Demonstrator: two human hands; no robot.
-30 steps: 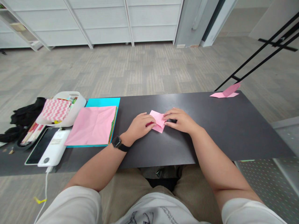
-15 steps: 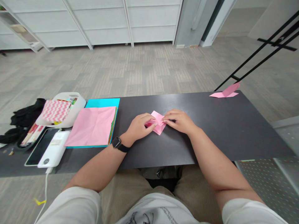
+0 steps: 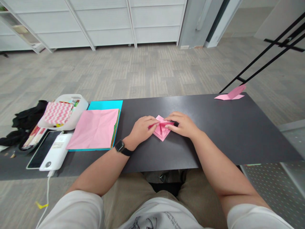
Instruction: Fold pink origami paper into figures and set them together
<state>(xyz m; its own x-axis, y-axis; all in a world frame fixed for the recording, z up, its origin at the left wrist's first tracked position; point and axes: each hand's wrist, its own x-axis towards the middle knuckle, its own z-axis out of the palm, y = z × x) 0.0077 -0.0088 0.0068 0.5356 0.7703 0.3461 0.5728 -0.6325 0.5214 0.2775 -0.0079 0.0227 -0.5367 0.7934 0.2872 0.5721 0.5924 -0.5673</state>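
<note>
A small pink folded paper (image 3: 162, 132) lies on the dark table (image 3: 219, 133) in front of me, its near half a pointed diamond with raised folds across the middle. My left hand (image 3: 144, 128) pinches its left side between thumb and fingers. On the right, my right hand (image 3: 182, 124) grips the opposite edge, thumb below and fingers above. Parts of the folds are hidden under the fingertips.
To the left lies a stack of coloured paper with a pink sheet (image 3: 94, 128) on top. Beyond it are a white basket (image 3: 81, 106), a phone (image 3: 44, 149) and a white power bank (image 3: 56, 152) with a cable. A pink folded paper piece (image 3: 232, 94) sits at the far right edge.
The folds of the pink paper have opened out along the middle, and a ridge now runs between my hands. Both hands stay at its sides, the right fingers slightly shifted.
</note>
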